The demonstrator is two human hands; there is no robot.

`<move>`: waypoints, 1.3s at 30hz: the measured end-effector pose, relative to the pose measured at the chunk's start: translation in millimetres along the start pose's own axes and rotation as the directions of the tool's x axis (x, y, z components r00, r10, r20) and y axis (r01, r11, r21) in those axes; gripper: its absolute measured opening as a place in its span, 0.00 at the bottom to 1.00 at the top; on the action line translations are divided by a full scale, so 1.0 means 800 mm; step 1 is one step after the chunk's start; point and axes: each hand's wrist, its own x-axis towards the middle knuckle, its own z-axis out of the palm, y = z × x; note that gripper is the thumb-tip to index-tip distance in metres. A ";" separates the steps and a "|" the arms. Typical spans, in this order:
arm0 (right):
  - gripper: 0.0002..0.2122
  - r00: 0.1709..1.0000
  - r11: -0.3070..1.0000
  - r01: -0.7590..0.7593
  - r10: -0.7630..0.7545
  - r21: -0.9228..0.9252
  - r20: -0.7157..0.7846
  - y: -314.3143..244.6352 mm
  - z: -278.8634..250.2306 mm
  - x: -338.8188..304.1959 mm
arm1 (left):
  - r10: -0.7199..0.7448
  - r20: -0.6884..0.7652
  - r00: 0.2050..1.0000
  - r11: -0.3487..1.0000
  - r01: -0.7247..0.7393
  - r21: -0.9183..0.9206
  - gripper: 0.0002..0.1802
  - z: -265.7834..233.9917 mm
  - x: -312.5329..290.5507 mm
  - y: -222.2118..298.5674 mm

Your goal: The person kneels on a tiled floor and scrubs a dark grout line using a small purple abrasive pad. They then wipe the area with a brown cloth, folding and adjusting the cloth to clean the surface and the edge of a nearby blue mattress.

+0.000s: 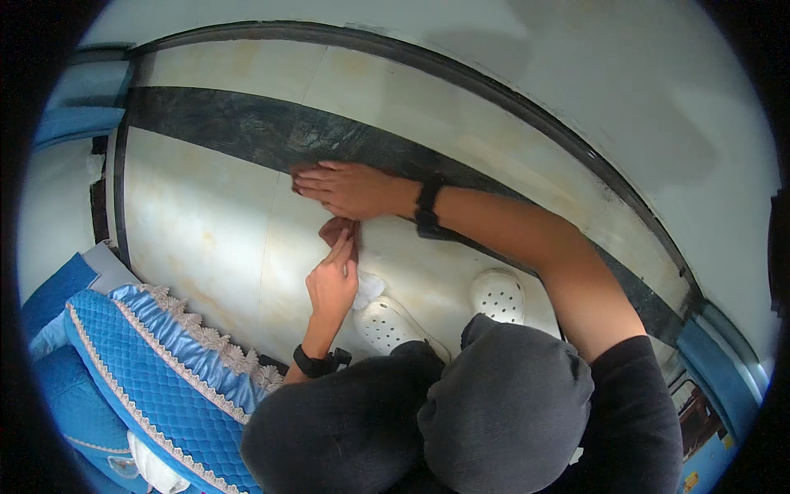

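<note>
A brown cloth lies on the pale floor, bunched beneath my right hand. That hand presses down on it at the edge of the dark floor band. A bit of the cloth shows past its fingertips; how far the fingers curl into it is partly hidden. Closer to me, my left hand pinches the cloth's trailing end between its fingers. Dark bands circle both my wrists. Just right of the left hand, a small white thing, its kind unclear, rests by a white clog.
A dark stone strip crosses the tiled floor. Beyond it, a dark baseboard meets the white wall. At lower left stands a blue quilted, lace-edged cover. My second clog and bent knees are close by.
</note>
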 end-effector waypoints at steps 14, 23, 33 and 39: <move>0.25 0.943 0.883 -0.306 0.229 -0.357 -0.244 0.170 -0.087 0.000 | 0.184 -0.087 0.979 0.983 -0.185 -0.006 0.34 -0.001 0.170 0.063; 0.27 0.736 0.645 -0.670 0.642 -0.368 -0.215 0.012 -0.145 -0.265 | 0.446 0.445 0.777 0.895 -0.395 -0.207 0.42 0.076 0.072 0.173; 0.31 0.499 0.489 -0.855 0.867 -0.175 -0.017 -0.139 -0.129 -0.338 | 0.582 0.260 0.771 0.811 -0.524 -0.260 0.23 0.099 0.024 0.151; 0.33 0.741 0.767 -0.642 0.623 -0.010 0.251 -0.118 -0.074 -0.212 | 0.072 0.171 0.983 0.990 -0.091 0.105 0.20 0.007 0.036 0.043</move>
